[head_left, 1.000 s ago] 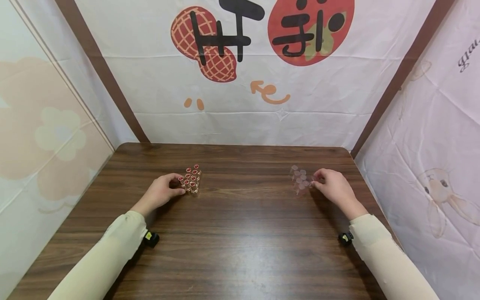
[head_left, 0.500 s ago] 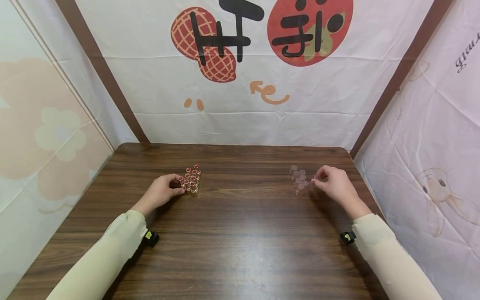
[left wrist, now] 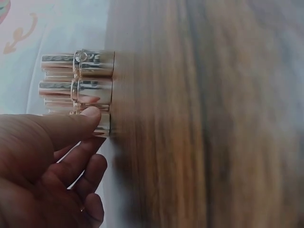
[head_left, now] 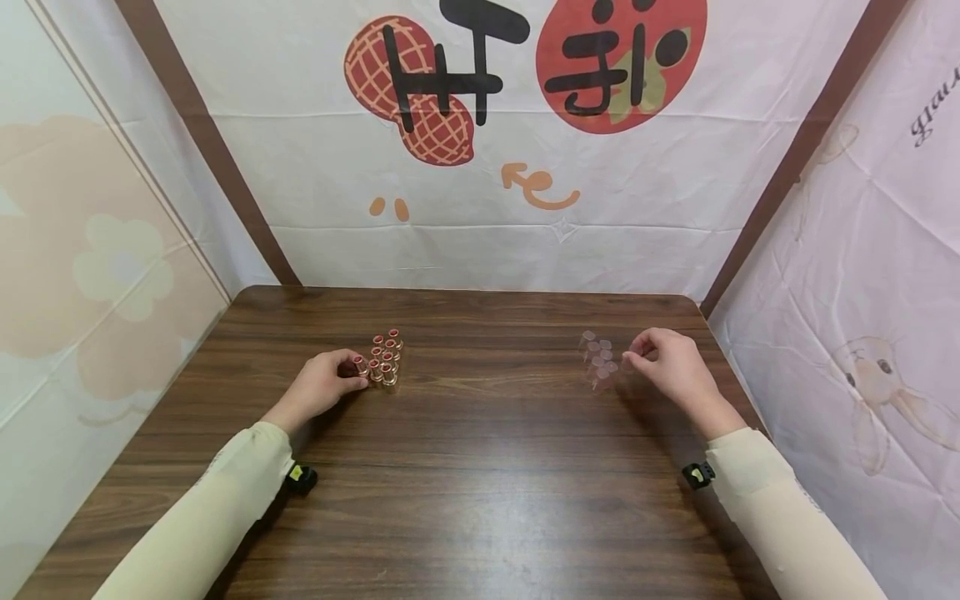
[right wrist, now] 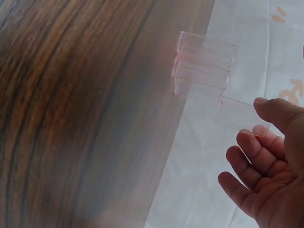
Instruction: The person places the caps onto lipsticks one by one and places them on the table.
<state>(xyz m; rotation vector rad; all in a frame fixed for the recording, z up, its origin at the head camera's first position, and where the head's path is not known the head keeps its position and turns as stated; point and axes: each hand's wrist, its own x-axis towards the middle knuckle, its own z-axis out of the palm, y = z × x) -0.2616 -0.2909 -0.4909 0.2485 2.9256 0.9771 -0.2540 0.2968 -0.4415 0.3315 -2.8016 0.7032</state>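
Holding gold tube [head_left: 361,365] and clear cap [right wrist: 240,115] well apart

Pinching the tube in the left hand [head_left: 322,385], left of centre in the head view, just beside the grouped tubes [head_left: 387,354]; probably gripped low to leave the red top free. Pinching the cap by one end in the right hand [head_left: 669,363], right of centre, near the standing caps [head_left: 598,360]; probably to keep the other end free. Partly hidden behind the left hand: the tube. Hardly visible: the cap, being transparent.

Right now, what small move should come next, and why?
Probably the left hand should lift its pinched red-topped tube away from the grouped tubes: it is low beside them, while the right hand holds a clear cap raised above the table.
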